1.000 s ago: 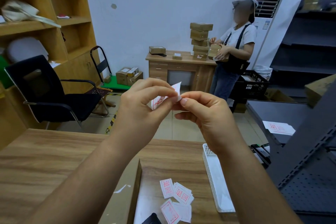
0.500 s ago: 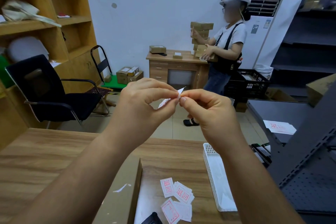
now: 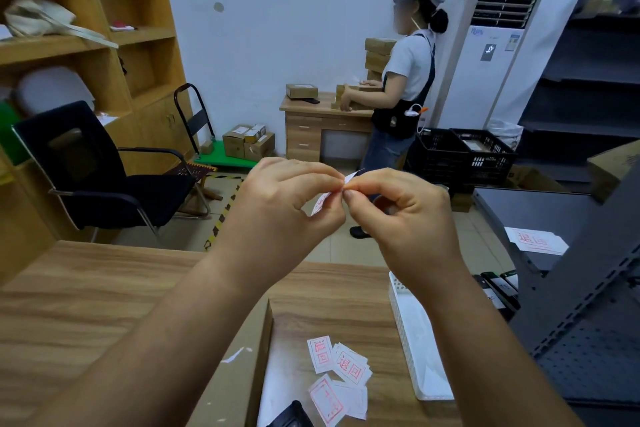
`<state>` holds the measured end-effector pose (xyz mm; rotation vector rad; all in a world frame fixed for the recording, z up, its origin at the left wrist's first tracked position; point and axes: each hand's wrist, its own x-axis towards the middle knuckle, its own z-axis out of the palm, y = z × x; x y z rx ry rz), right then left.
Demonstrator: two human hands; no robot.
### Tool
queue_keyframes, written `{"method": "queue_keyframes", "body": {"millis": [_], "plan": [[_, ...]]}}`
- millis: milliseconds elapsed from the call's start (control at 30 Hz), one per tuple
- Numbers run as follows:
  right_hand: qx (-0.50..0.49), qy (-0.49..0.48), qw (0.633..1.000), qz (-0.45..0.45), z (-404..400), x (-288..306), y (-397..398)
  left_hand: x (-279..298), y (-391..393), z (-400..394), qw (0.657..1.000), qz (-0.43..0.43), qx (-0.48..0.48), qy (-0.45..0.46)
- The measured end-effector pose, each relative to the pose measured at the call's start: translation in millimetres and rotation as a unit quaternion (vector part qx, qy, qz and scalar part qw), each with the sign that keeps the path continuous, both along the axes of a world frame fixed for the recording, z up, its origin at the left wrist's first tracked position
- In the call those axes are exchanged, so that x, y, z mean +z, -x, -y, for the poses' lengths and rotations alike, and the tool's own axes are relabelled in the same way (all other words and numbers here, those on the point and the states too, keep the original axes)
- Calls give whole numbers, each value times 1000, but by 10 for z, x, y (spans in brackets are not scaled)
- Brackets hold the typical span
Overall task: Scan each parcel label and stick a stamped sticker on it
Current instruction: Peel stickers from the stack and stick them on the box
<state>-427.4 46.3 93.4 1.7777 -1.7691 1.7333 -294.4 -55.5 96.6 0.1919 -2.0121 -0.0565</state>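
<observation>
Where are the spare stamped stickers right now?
In the head view, the loose stickers lie low on the wooden table, just right of the cardboard box and left of the white tray, below both hands.

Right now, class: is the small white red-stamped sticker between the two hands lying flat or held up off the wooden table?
Held up: the white red-stamped sticker is pinched by left hand and right hand, above the wooden table.

Left hand [image 3: 277,211] hides most of the pinched sticker [image 3: 320,203].
</observation>
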Motion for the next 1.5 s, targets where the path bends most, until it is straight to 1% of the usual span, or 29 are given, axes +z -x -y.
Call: {"method": "queue_keyframes", "body": {"millis": [33,167,300,367,467,533,667,800,900,967,1000,1033,1067,1133,1200,1233,1267,1300,1367,1433,1500], "plan": [[4,-3,1000,10,7,-7,-1,-6,4,-5,1000,-1,-1,-3],[27,-13,995,98,46,-43,-26,-16,6,-9,999,0,-2,-43],[47,-42,986,152,54,-40,-41,28,-21,-41,987,-5,-47,-150],[62,-55,979,187,50,-30,-33,43,-34,-64,972,-19,-72,-223],[88,-64,961,256,61,-45,-15,42,-30,-72,936,-46,-97,-336],[97,-64,953,279,84,-83,1,25,-23,-54,919,-41,-93,-381],[80,-64,962,254,118,-163,24,-47,6,-31,911,1,-97,-401],[81,-64,963,248,112,-263,86,-144,80,-17,931,18,-89,-355],[78,-74,958,265,69,-382,170,-261,190,-34,940,23,-86,-330],[74,-84,949,296,31,-494,249,-372,304,-69,931,22,-83,-356],[78,-86,938,327,9,-565,297,-443,375,-91,914,17,-84,-397],[83,-82,920,375,-7,-648,359,-519,454,-115,886,10,-84,-456],[85,-75,894,433,-29,-735,426,-616,542,-130,847,4,-86,-525],[75,-59,830,550,-71,-963,606,-840,727,-157,758,-12,-93,-645],[37,-48,766,641,-151,-1259,809,-1087,910,-171,687,-48,-89,-720],[5,-51,744,666,-211,-1439,922,-1209,996,-175,661,-73,-81,-742],[-33,-66,733,676,-280,-1618,1028,-1326,1062,-167,644,-93,-68,-756],[-77,-92,731,672,-351,-1808,1133,-1445,1114,-154,635,-103,-51,-764],[-179,-161,737,632,-488,-2169,1330,-1666,1159,-124,634,-98,-15,-767],[-264,-239,760,544,-593,-2462,1513,-1846,1143,-113,643,-77,15,-762],[-294,-320,793,427,-622,-2638,1632,-1968,1101,-111,654,-50,34,-754]]}}
